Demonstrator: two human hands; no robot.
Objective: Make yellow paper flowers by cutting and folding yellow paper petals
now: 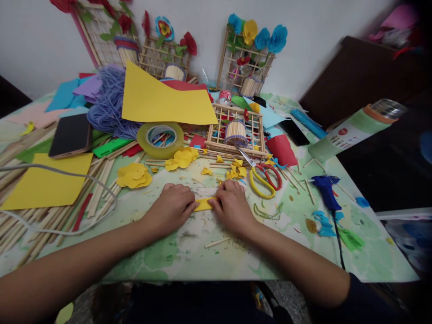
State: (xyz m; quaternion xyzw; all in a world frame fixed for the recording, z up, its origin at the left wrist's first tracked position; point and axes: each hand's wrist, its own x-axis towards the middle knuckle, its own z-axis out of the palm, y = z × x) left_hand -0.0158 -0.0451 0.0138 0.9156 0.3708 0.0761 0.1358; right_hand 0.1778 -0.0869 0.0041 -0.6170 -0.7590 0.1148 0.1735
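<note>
Between my hands, low over the tabletop, is a narrow folded strip of yellow paper. My left hand pinches its left end, fingers curled. Its right end is gripped by my right hand, thumb on top. Just beyond my fingers lie yellow paper scraps and cut yellow paper flower shapes. Scissors with one yellow and one red handle loop rest past my right hand, blades pointing away. A thin wooden stick lies on the near side of my hands.
A tape roll, yellow sheet, purple cord and stick frame crowd the back. Wooden sticks, a phone and a white cable lie left. To the right are a blue glue gun and a bottle.
</note>
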